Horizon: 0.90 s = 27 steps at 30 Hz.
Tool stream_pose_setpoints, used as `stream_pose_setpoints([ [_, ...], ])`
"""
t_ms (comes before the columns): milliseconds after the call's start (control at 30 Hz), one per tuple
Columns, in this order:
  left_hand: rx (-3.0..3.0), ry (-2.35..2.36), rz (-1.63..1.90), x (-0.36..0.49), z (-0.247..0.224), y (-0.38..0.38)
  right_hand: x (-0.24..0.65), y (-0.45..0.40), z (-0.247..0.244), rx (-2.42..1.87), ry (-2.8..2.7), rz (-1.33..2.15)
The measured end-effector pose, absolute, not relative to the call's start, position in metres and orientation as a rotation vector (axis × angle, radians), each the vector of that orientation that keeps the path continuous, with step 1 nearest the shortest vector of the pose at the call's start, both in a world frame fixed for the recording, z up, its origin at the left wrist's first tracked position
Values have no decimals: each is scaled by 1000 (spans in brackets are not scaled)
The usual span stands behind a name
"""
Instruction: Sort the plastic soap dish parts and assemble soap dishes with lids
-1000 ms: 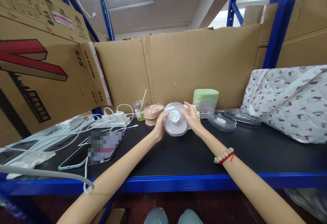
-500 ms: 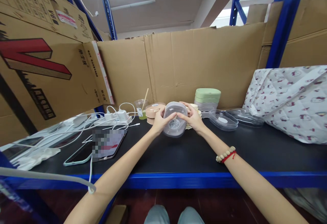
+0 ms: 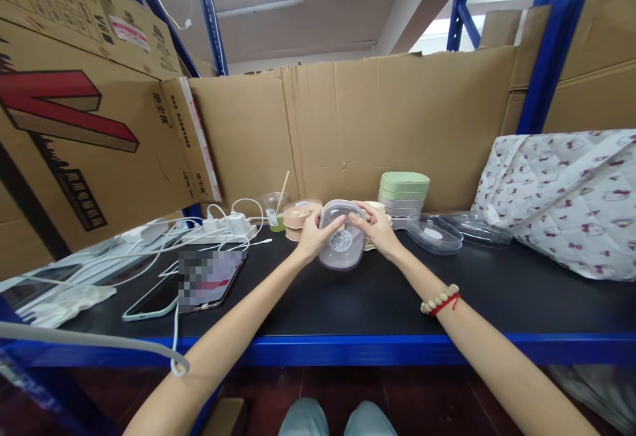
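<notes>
L hand (image 3: 309,240) + R hand (image 3: 381,234): grip clamped both sides of clear rounded plastic container (image 3: 342,260), over flat black tabletop (image 3: 348,307); far fingertips hidden. Cream stacked items (image 3: 381,206) part-blocked behind R hand. Brown cardboard wall (image 3: 368,118) at bk.

The person has two hands, the left hand (image 3: 312,237) and the right hand (image 3: 378,232), on one lidded container (image 3: 342,258). The table (image 3: 318,310) bears one cup (image 3: 274,213), two phones (image 3: 152,302) side by side, two clear covers (image 3: 434,236) and one patterned bag (image 3: 571,197). One beaded bracelet (image 3: 440,299) circles one wrist.
</notes>
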<state>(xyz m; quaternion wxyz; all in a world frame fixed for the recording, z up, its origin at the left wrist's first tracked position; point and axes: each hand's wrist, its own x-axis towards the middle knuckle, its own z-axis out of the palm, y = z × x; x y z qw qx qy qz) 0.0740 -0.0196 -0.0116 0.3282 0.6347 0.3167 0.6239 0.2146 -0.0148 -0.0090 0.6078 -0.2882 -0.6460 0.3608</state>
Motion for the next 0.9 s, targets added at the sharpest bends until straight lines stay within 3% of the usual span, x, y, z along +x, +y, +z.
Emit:
stream_pose_setpoints([
  [367,2269,723,1774,72,-23,-30,208,-18,-23,-648,-1530,419],
  [900,2064,808,1673,81,-15,-37,213,-19,-11,-763,-1445,234],
])
